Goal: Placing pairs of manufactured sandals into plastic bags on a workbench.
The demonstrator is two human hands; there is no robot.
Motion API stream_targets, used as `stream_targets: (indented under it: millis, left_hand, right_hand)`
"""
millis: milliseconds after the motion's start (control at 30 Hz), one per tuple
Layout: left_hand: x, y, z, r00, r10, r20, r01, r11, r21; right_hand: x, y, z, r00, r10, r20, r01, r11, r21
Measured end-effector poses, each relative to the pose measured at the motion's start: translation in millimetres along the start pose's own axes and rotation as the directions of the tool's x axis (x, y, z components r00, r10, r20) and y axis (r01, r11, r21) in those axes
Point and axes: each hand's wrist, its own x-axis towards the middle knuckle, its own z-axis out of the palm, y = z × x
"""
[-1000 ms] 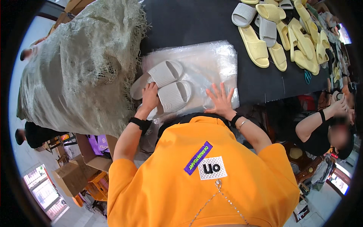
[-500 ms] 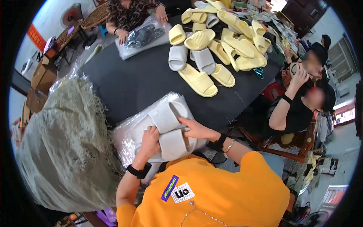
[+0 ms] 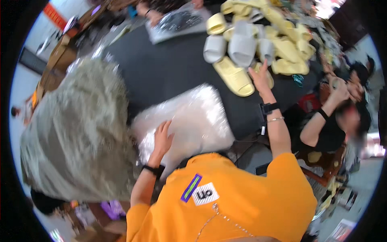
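My left hand [image 3: 163,139] lies with fingers outstretched on a stack of clear plastic bags [image 3: 197,117] at the near side of the dark table. Reaching forward, my right hand [image 3: 262,80] has its fingers apart at the near edge of the slipper pile. Its fingertips are close to a grey slipper [image 3: 266,50]; whether they touch it is unclear. Another grey slipper [image 3: 242,44] lies over the pile, slightly blurred, beside a third grey slipper [image 3: 214,49]. A yellow slipper [image 3: 234,76] is left of my right hand, and one more yellow slipper is partly hidden behind that hand.
A large greenish woven sack [image 3: 76,137] stands left of the table [image 3: 165,68]. Across it, a person's hand [image 3: 154,17] is by a bagged dark item [image 3: 179,20]. More yellow slippers [image 3: 288,50] fill the far right. Another person [image 3: 322,125] sits at the right.
The two grey slippers that were under my hands on the bags have gone from there; grey slippers now lie on the pile. My right hand has moved forward and right; the left has opened.
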Motion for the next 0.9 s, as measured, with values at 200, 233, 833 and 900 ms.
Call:
stream_targets:
  millis: [200, 233, 833, 900]
  left_hand:
    - [-3, -27, 17, 0.989, -0.144, -0.016, 0.144, 0.97, 0.198]
    - [-1, -27, 13, 0.981, -0.189, 0.041, 0.175, 0.957, 0.231]
    - [-32, -96, -325, 0.69, -0.394, -0.607, 0.195, 0.909, -0.368]
    - [-37, -104, -321, 0.797, -0.443, -0.41, 0.296, 0.879, -0.373]
  right_hand:
    - [-156, -94, 82, 0.442, -0.235, 0.866, 0.1, 0.972, 0.213]
    - [-174, -97, 93, 0.315, -0.334, 0.888, 0.209, 0.937, 0.278]
    - [-198, -7, 155, 0.385, -0.263, 0.885, 0.721, 0.684, -0.111]
    - [-201, -4, 157, 0.388, -0.265, 0.883, 0.723, 0.681, -0.114]
